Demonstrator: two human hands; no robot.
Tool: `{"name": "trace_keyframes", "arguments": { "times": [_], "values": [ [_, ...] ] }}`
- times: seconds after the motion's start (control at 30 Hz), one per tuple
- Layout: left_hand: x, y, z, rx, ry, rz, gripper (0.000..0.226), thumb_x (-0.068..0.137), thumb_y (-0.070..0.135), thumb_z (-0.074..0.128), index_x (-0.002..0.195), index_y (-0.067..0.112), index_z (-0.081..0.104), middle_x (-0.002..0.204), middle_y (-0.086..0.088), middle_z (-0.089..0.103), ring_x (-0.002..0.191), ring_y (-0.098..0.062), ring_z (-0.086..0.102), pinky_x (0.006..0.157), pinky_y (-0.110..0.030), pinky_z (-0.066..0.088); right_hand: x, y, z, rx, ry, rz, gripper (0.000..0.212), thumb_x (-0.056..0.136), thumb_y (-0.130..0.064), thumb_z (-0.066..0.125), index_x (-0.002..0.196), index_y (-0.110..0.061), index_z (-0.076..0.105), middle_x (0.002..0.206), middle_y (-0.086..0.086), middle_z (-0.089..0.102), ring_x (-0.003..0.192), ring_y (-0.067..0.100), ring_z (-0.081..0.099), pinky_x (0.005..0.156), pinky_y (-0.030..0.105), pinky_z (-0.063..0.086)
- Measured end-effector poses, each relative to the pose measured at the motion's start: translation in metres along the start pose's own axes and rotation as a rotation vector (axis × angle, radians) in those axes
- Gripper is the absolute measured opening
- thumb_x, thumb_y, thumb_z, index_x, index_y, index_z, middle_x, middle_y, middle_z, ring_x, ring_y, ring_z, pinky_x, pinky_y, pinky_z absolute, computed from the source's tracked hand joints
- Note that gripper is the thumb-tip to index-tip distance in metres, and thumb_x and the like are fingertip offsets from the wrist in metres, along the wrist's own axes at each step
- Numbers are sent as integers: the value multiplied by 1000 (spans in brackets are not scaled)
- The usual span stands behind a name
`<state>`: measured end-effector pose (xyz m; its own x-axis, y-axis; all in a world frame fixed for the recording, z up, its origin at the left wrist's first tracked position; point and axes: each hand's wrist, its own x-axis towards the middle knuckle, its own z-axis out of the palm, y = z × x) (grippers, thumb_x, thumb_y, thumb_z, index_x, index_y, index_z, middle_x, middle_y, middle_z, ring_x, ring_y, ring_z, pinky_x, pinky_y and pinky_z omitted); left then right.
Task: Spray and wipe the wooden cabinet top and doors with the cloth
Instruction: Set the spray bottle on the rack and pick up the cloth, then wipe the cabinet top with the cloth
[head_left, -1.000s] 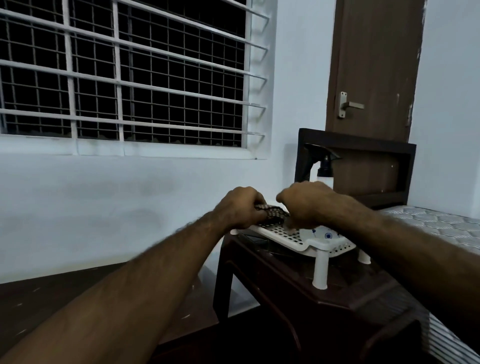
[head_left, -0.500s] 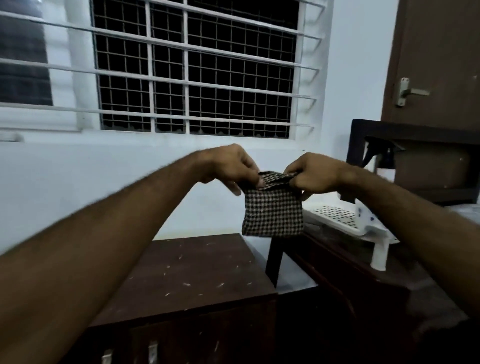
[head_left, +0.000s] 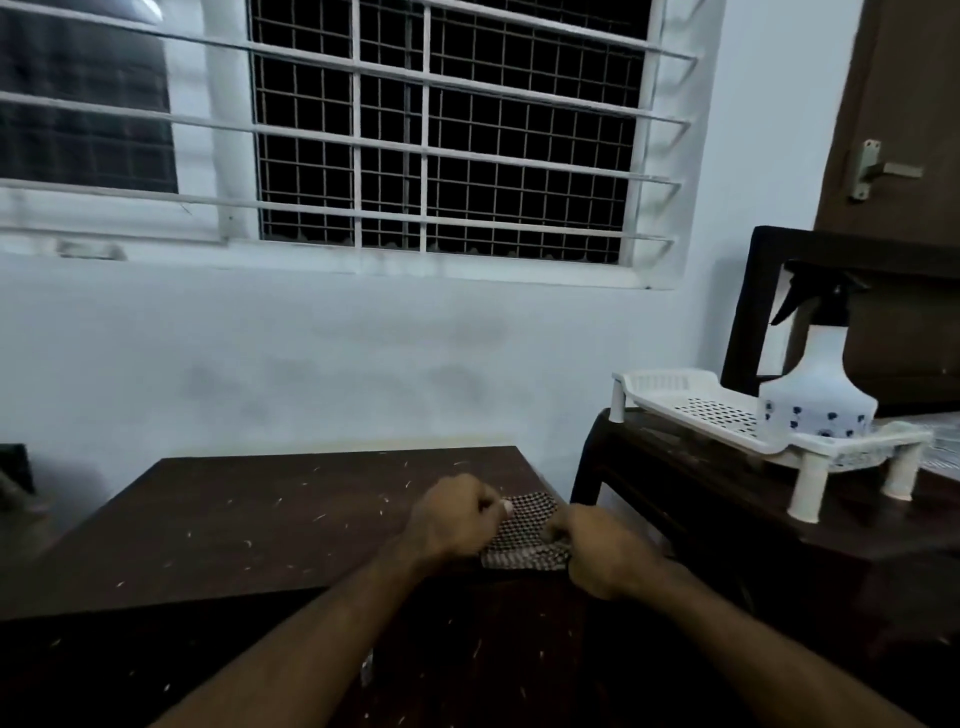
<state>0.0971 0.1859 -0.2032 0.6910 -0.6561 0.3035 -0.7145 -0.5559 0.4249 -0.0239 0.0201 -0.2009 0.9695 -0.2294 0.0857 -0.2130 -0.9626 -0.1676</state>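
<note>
Left hand (head_left: 451, 517) and right hand (head_left: 602, 551), both curled on a checked cloth (head_left: 524, 535) at the right front corner of the dark wooden cabinet top (head_left: 249, 525), speckled with pale flecks. To the right, apart from the cabinet, a dark table (head_left: 701, 488) bearing a white perforated tray (head_left: 670, 387) on legs, with 1 white spray bottle (head_left: 818, 389) upright on it. Behind, a barred window (head_left: 441, 130) and a brown door (head_left: 904, 114).

**Dim room, soft picture**

My view is dim and bluish, lit from inside the room; the window (head_left: 447, 130) is black. My hands (head_left: 519, 530) are smeared by motion blur. Window bars bow near the edges from the wide lens. The lower corners sink into shadow, and the whole picture looks soft.
</note>
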Motion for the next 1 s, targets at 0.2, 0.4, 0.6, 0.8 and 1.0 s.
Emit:
{"name": "trace_keyframes", "arguments": {
  "times": [0.2,0.4,0.6,0.8,1.0],
  "values": [
    [0,1,30,249,-275,21,38,105,34,35,132,14,53,144,-13,55,133,-30,52,111,-43,39,33,-17,19,68,-70,-37,41,102,-35,32,125,-12,56,138,9,57,127,28,53,106,40,41],
    [32,-6,43,334,-299,-5,55,107,33,24,156,8,28,167,-8,23,155,-19,18,126,-50,7,76,-5,41,8,-111,10,59,109,-35,15,158,-3,10,168,14,4,155,23,1,125,35,0],
    [-2,1,46,324,-335,59,56,108,34,24,159,11,22,169,-6,19,156,-18,14,126,-47,6,34,0,50,-43,-22,-52,56,109,-32,20,157,-2,16,167,14,12,155,22,6,121,26,-1],
    [25,2,30,321,-343,32,57,109,36,20,161,14,15,170,-3,10,157,-15,7,127,-48,0,65,-1,34,-4,-45,-34,59,109,-33,16,159,-3,9,168,12,2,155,21,-2,122,28,-3],
    [71,-18,40,347,-401,-21,57,109,37,20,161,14,17,170,-5,10,157,-19,8,126,-49,3,109,2,34,-22,-123,-23,55,110,-26,19,157,1,9,167,16,2,155,23,0,119,25,-2]
  ]
}}
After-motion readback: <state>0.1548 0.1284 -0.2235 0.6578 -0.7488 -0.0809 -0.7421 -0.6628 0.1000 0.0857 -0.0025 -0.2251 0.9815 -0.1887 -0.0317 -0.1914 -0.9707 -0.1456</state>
